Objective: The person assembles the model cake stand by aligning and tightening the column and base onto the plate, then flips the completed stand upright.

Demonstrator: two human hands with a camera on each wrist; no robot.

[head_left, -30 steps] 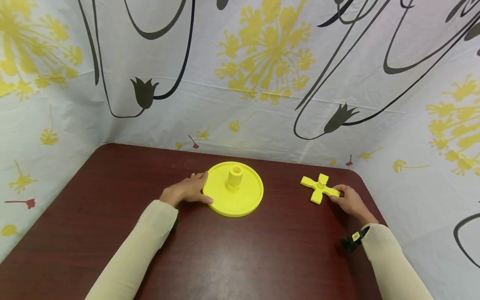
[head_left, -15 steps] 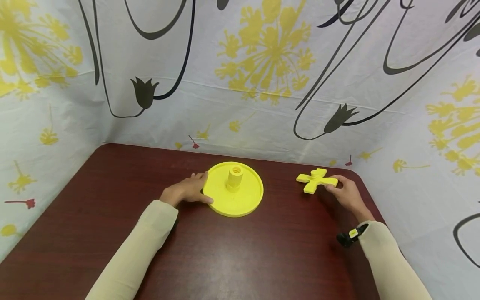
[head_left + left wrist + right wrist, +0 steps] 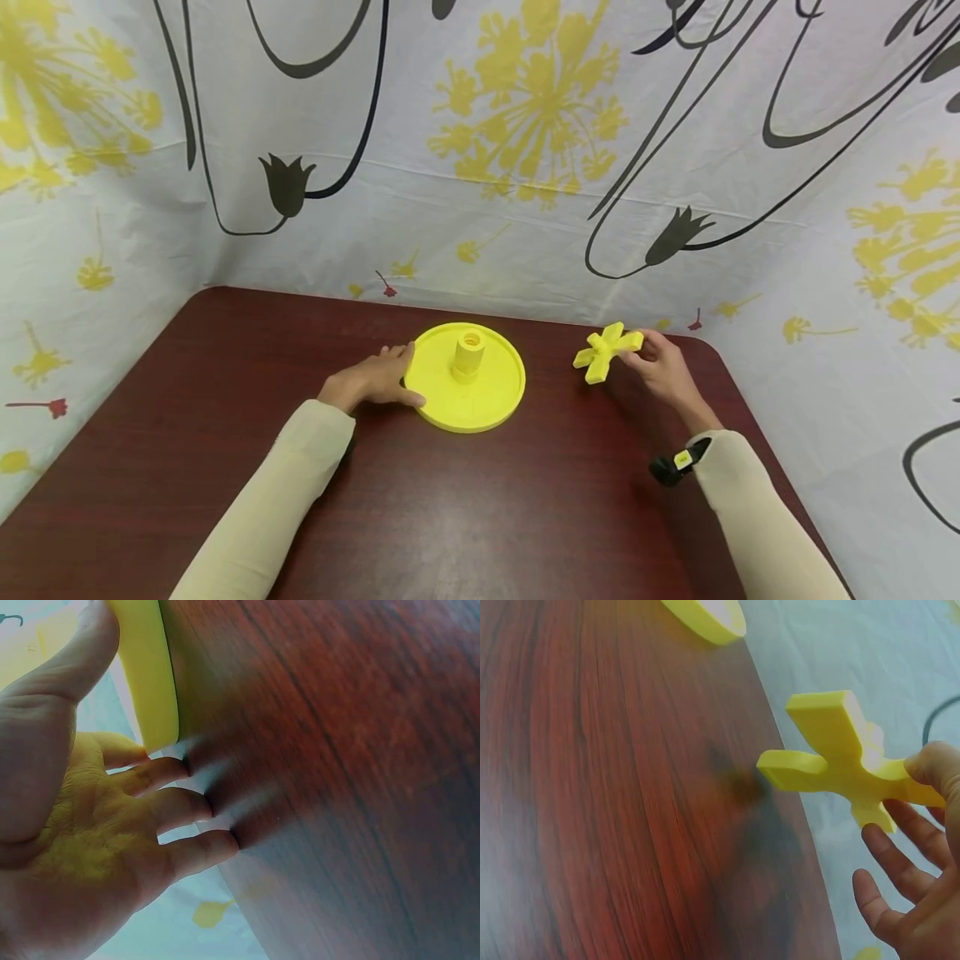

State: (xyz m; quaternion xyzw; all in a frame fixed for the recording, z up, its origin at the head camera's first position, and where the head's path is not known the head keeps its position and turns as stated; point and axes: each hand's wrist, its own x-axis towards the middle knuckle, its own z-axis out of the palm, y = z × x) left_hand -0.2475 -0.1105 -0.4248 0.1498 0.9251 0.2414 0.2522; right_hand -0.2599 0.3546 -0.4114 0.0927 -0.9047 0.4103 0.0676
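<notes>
A round yellow plate [image 3: 491, 400] with a raised rim and an upright hollow post [image 3: 468, 357] at its middle lies on the table. My left hand [image 3: 375, 379] rests against the plate's left edge, its fingers spread and nearly straight. In the left wrist view the thumb lies along the rim [image 3: 150, 682] and several fingertips touch the tabletop. To the right, my right hand [image 3: 667, 375] pinches one arm of a yellow four-armed cross piece [image 3: 606, 346] between thumb and forefinger. That piece is tilted and held above the table, with a short peg at its centre.
The dark red-brown table [image 3: 465, 508] has rounded far corners. A white cloth [image 3: 465, 242] with yellow and grey plant prints hangs behind it and at both sides. A black strap device [image 3: 678, 462] sits on the right wrist.
My right hand has lifted the cross piece off the table and carried it leftward, tilting it toward the plate. The left hand and the plate have stayed in place.
</notes>
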